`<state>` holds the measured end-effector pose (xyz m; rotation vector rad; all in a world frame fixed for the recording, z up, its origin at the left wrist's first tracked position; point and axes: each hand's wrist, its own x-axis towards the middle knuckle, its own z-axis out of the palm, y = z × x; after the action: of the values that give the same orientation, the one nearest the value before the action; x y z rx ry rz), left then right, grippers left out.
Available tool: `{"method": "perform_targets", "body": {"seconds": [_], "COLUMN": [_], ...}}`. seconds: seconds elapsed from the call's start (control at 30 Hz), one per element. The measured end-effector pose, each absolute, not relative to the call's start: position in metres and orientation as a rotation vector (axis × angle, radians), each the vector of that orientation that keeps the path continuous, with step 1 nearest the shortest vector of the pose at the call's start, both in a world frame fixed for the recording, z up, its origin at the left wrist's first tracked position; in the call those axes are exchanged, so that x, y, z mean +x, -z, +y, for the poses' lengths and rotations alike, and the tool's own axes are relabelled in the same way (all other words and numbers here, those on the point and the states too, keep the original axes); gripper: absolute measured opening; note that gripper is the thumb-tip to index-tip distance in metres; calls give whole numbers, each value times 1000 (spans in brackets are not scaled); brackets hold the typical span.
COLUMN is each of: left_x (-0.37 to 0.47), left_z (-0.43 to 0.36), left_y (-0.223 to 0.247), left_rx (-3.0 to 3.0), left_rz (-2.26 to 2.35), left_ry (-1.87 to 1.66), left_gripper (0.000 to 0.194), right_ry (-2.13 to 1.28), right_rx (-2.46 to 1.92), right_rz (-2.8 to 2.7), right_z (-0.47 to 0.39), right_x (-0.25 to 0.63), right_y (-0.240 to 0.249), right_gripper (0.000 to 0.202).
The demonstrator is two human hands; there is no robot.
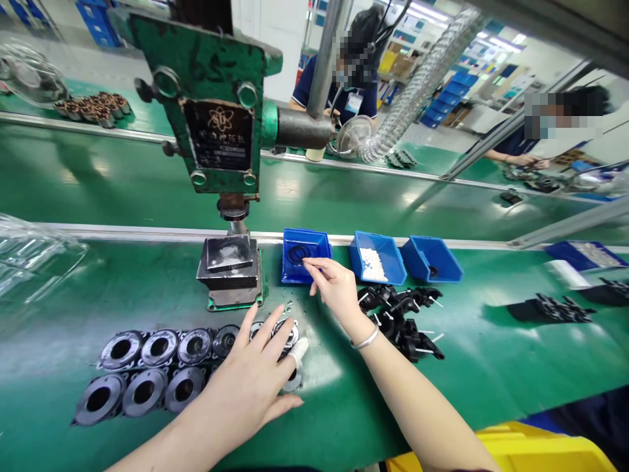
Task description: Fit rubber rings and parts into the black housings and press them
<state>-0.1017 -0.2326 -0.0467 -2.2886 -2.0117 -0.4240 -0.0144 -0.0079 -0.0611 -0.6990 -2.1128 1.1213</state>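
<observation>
My left hand (255,367) is spread open, palm down, over the right end of two rows of round black flanged housings (161,347), hiding several of them. A white covering wraps one of its fingers. My right hand (334,285) reaches over the front right of a small blue bin (307,275) that holds thin black rings (296,254). Thumb and forefinger are pinched together beside the rings; whether a ring is between the fingertips I cannot make out.
A green press (221,118) stands behind the housings, its block (228,262) low. Rightward are a blue bin of white pieces (373,264), another blue bin (432,259) and black parts with white pins (400,318). A yellow container (515,452) is near. Two people work across the bench.
</observation>
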Motion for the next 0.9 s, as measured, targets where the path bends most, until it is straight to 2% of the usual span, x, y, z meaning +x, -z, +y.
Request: {"method": "perform_targets", "body": {"seconds": [0.33, 0.53, 0.73, 0.83, 0.9], "left_x": [-100, -125, -184, -204, -213], "left_z": [-234, -280, -361, -393, -407], "left_y": [45, 31, 40, 52, 59], "left_rx": [-2290, -2163, -1705, -1579, -1555], "left_rz": [-1989, -2001, -2231, -2323, -2368], "left_ry": [453, 606, 701, 674, 664], "left_gripper": [58, 58, 77, 85, 87], "right_ry": [-1192, -1314, -1469, -1446, -1446], "right_rx": [-843, -886, -806, -814, -662], "right_rz": [-1977, -1803, -1603, -1706, -1880], "right_z": [-7, -9, -66, -115, -147], "right_x": [-22, -9, 11, 5, -8], "right_y": [54, 40, -5, -15, -14], "right_gripper": [26, 36, 23, 15, 7]}}
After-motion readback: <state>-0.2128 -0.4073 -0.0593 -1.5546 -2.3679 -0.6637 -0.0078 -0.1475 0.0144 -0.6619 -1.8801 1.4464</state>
